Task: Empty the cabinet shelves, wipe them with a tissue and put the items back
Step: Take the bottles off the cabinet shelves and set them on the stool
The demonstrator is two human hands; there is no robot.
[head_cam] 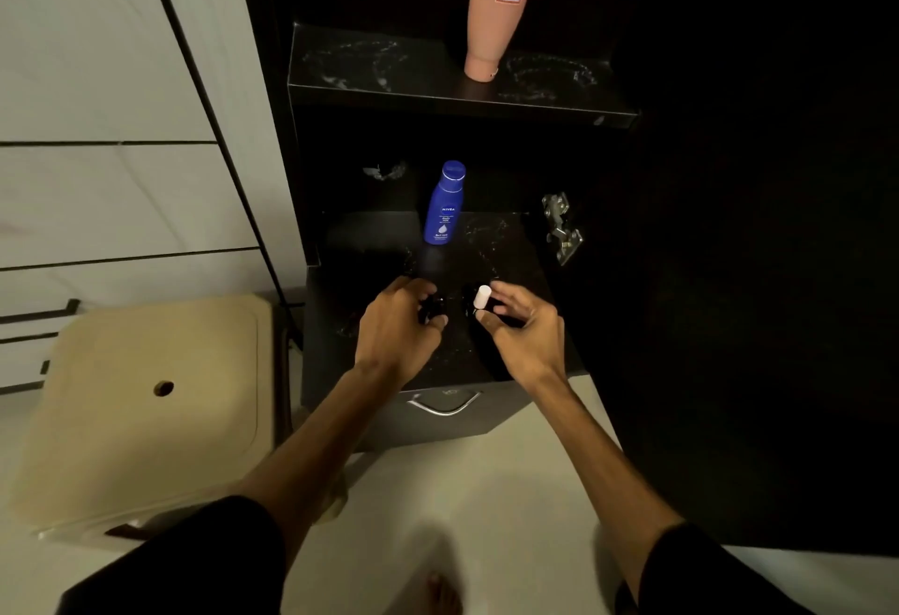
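A black cabinet stands open before me. On its upper shelf point(369, 94) a pink bottle point(496, 6) with a small label stands cap-down. Lower down, a blue lotion bottle point(443, 206) stands upright at the back of the lower shelf point(360, 274). Over the front of that shelf, my left hand point(396, 327) grips a small black object point(432, 310), which is dark and hard to make out. My right hand point(520, 327) holds a small dark bottle with a white cap point(481, 297), just right of the left hand.
Dusty smears mark both shelves. A drawer with a metal handle point(445, 405) sits under the lower shelf. A metal hinge point(562, 228) is fixed at the right side. A beige box-like lid point(146, 400) stands on the floor at the left, below white drawers point(97, 206).
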